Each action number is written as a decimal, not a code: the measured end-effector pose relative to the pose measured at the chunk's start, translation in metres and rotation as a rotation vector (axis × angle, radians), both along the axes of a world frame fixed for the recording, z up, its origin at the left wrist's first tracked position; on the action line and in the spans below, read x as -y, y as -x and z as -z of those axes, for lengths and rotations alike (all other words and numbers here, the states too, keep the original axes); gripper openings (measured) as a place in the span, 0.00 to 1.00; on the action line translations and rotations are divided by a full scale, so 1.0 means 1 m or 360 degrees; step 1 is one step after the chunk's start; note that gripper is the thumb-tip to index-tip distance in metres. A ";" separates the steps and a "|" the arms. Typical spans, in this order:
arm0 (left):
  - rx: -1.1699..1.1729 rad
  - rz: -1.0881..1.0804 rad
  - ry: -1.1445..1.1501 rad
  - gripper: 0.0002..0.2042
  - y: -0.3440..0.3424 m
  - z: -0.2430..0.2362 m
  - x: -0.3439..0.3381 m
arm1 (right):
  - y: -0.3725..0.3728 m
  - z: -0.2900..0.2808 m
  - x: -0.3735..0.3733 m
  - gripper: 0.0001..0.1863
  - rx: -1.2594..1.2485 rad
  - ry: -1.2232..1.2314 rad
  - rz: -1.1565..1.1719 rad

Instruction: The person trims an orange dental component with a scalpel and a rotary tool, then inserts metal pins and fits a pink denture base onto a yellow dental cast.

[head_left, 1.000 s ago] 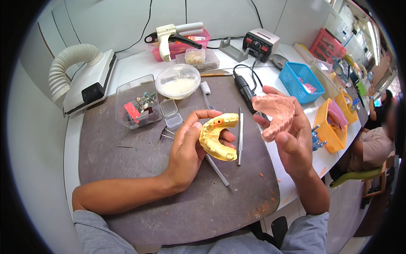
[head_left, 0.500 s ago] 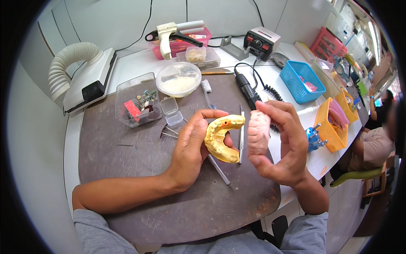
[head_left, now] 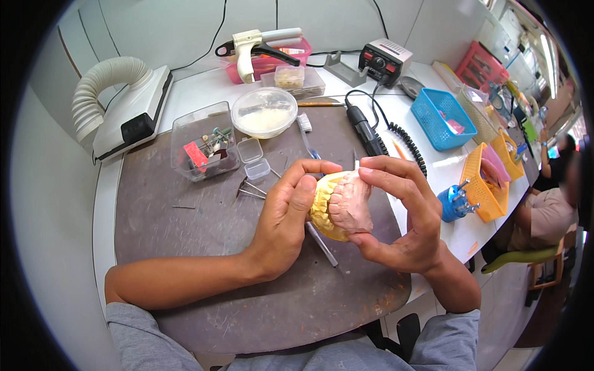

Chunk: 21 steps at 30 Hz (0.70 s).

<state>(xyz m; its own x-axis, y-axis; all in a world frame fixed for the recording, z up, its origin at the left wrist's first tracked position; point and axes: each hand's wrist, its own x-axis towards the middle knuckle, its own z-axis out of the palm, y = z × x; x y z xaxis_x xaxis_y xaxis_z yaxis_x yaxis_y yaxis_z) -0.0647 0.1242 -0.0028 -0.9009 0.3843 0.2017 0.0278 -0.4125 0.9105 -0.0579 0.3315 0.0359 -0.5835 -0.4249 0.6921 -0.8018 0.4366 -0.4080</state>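
left hand (head_left: 286,216) pinched yellow cast (head_left: 323,207) | right hand (head_left: 402,216) pressed pink cast (head_left: 351,207) against it | stone looked stiff, brittle, kinda heavy, best gripped by bases

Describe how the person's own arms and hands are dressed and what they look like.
Both forearms are bare, coming out of grey sleeves pushed up around the elbows. The left hand and right hand wear no gloves. No rings, watch or bracelets show on either wrist or on the fingers in view.

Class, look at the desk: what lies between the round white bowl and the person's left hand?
In the head view, two small clear boxes and some thin metal tools lie between the bowl and the left hand.
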 end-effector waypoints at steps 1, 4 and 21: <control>-0.0004 -0.0030 -0.0030 0.22 -0.001 0.000 -0.001 | 0.000 0.000 0.000 0.37 0.0003 0.0006 -0.0006; 0.0026 -0.0018 -0.0057 0.22 -0.002 -0.001 -0.001 | 0.000 0.000 0.001 0.37 -0.0020 0.0030 -0.0023; -0.0110 -0.0212 -0.0011 0.21 -0.002 0.000 -0.001 | 0.000 0.001 0.002 0.37 0.0073 -0.0122 0.0064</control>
